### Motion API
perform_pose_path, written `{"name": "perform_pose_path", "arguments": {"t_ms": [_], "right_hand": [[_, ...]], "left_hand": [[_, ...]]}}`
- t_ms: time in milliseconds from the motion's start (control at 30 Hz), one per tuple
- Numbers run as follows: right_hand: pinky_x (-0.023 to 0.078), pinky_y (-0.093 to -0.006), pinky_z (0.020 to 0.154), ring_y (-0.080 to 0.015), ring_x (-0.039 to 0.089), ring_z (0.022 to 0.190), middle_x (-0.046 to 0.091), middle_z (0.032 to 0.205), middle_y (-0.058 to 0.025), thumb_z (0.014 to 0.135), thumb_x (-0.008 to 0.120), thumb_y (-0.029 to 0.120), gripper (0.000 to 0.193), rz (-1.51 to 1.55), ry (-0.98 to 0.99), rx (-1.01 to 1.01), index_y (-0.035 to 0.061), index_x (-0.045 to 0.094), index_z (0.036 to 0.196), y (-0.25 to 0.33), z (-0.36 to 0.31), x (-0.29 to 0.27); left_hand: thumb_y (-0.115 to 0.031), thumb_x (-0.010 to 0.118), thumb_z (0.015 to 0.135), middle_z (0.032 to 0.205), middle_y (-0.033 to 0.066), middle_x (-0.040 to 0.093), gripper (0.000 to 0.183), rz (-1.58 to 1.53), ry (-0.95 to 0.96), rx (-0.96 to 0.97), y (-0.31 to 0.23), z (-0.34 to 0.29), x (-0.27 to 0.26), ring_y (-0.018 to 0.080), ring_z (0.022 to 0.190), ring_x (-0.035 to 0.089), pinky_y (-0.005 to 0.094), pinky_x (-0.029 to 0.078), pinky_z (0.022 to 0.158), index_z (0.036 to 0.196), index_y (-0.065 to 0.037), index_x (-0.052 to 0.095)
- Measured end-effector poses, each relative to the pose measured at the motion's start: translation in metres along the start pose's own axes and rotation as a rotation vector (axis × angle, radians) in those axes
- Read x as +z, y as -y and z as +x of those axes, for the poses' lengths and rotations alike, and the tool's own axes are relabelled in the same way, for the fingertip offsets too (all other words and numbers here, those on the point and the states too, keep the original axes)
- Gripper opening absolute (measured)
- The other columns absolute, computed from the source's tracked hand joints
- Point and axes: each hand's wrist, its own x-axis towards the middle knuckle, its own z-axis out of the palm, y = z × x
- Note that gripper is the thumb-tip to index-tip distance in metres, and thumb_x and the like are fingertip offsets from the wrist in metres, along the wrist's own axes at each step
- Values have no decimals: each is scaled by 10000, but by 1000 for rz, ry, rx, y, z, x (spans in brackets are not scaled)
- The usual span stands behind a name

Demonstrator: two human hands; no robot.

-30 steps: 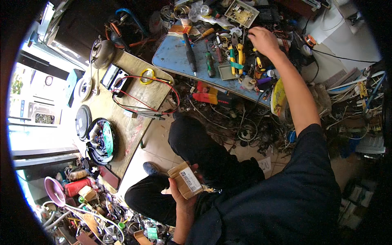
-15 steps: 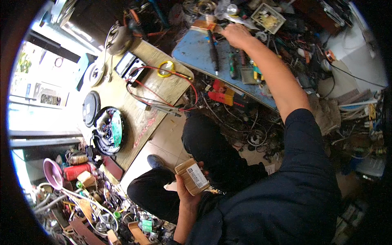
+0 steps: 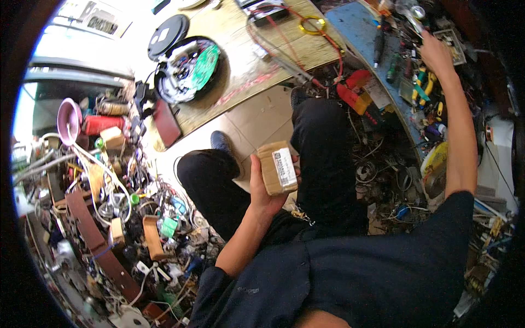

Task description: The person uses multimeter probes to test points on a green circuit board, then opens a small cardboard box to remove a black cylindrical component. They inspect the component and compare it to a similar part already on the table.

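My left hand is closed around a small brown cardboard box with a white printed label, held above my lap. At the upper right my right arm stretches out over the blue bench. My right hand is closed at the bench's cluttered far side, beside a bin of small parts. A pale, shiny strip shows at its fingertips, but I cannot make out what it is. Closer to me on the bench lie a dark screwdriver-like tool, a green-handled screwdriver and yellow-handled pliers.
On the wooden table lie an opened round device with a green circuit board, its black cover and a meter with red leads. Heaped scrap and cables cover the left side. A pink bowl stands there.
My view has swung down and left, so the table and bench sit higher and further right. The left hand still holds the box. My right hand remains stretched out over the bench.
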Motion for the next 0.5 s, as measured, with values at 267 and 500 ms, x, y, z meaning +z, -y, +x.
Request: {"name": "perform_pose_path", "arguments": {"t_ms": [267,500], "right_hand": [[491,-397,1069,-293,658,1231,673,1355,-211,1019,553,154,454,1174,118,-275,-1,565,1446,148,-239,-75],[575,-496,693,-394,697,790,680,901,-171,959,589,129,378,1096,138,-639,94,644,1331,261,-352,-96]], "left_hand": [[-749,256,1037,1178,152,688,804,-54,-21,68,-3,-9,-21,310,969,701,477,583,825,1370,-94,582],[-698,290,1059,1163,92,689,719,49,-10,179,0,-29,-39,255,1016,696,441,584,863,1358,-113,583]]}}
